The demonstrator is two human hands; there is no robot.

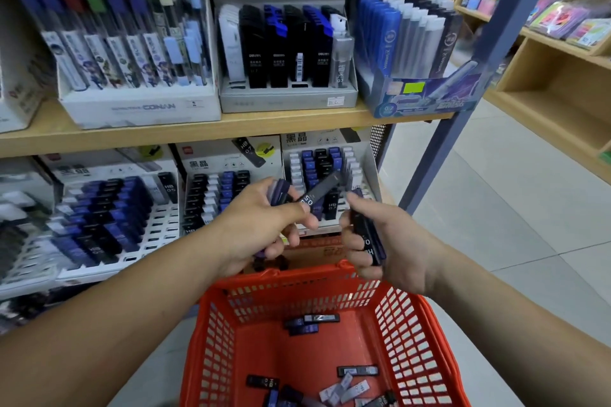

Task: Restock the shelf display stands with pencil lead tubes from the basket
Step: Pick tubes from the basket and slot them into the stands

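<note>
In the middle of the frame, the left hand (pixel 261 225) has its fingers curled round a few purple tubes (pixel 279 192). Its thumb and forefinger also pinch a black tube (pixel 320 191) marked 0.5, which slants up and to the right. Just right of it, and not touching it, the right hand (pixel 383 241) has its fingers wrapped round a bundle of dark tubes (pixel 367 233) that stands roughly upright in the palm.

Both hands are above the far rim of a red basket (pixel 211 340), which fills the lower middle of the frame. On the basket's floor lie loose tubes (pixel 310 324): a small dark cluster near the far wall, one black tube at the right, and a heap of black, blue and pale ones along the bottom edge.

Behind the hands, on the lower shelf, is a white display stand (pixel 325 165) with rows of blue, black and white tubes. Two more stands are to its left, a middle stand (pixel 215 195) and a left stand (pixel 109 218); both are partly filled, with open slots in the front rows.

Across the upper half of the frame runs a wooden shelf board (pixel 198 129). It carries a white box (pixel 139 106) of clear-cased leads, a grey stand (pixel 287 96) of black and blue tubes, and a blue box (pixel 423 92). At the right edge are a blue post (pixel 479 59), pale floor tiles (pixel 496 192) and wooden side shelves (pixel 555 92).
</note>
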